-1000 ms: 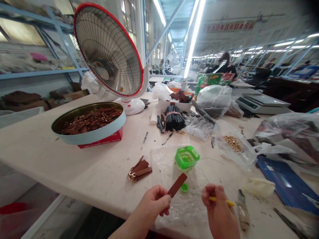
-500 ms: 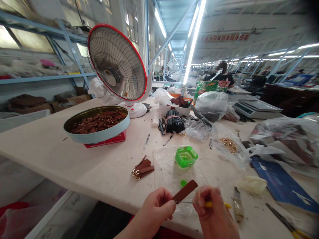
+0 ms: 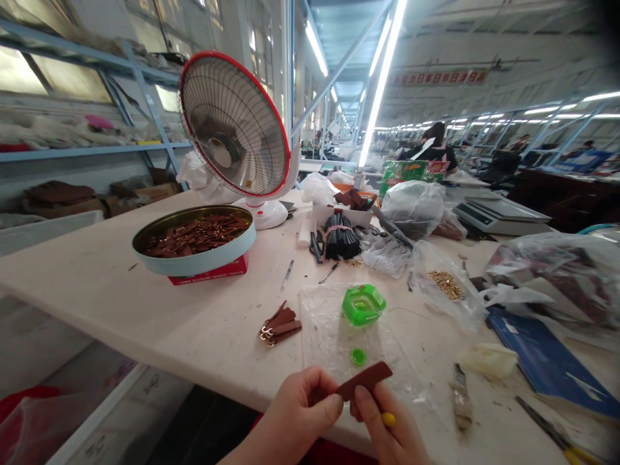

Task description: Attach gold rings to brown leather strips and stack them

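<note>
A brown leather strip (image 3: 371, 378) is pinched at its near end by my left hand (image 3: 310, 402). My right hand (image 3: 385, 416) presses its thumb on the middle of the same strip. The yellow handle (image 3: 388, 419) of a thin-shafted tool pokes out of my right hand; its shaft is hidden. Just beyond the strip a small green cap (image 3: 358, 356) lies on a clear plastic sheet (image 3: 320, 336), with a green faceted container (image 3: 364, 305) behind it. Left of the sheet, several brown leather strips with gold hooks (image 3: 279, 325) lie in a small pile.
A round tin (image 3: 198, 261) of brown leather pieces rests on a red box (image 3: 213, 274), near a fan (image 3: 237, 129). At right are a bag of gold hardware (image 3: 444, 284), a blue folder (image 3: 552, 361), a taped blade (image 3: 460, 397) and pliers (image 3: 547, 423). A person (image 3: 436, 145) is farther back.
My right hand has moved left, and its thumb now presses on the leather strip. The tool's metal shaft, visible before, is hidden. The strip has tipped flatter toward the right.
</note>
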The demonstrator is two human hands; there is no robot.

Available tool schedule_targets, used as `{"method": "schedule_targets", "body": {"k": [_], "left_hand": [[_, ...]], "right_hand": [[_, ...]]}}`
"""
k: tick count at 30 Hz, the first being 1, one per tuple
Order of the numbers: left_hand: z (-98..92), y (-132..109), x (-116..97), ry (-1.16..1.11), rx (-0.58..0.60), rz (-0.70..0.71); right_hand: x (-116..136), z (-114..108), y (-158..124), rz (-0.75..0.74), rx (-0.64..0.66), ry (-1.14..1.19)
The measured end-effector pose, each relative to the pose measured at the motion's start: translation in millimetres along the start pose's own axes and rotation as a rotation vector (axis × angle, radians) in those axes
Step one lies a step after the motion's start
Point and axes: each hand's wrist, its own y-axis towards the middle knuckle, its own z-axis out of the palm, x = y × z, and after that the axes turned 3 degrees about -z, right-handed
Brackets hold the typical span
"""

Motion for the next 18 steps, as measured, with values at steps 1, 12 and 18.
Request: {"method": "schedule_targets", "body": {"k": [1,12,18], "left_hand": [[-1.2,0,1,0.01,0.011,0.0],[-17.2,10,25,0.138,-0.153,0.027],[-89.0,49,24,0.531,-0.445,0.058]], "right_hand": [[-1,4,3,0.027,0.048,0.027],[-32,40,14,0.156,0.109,0.113],[-41,56,35,0.253,0.118,0.295]]}}
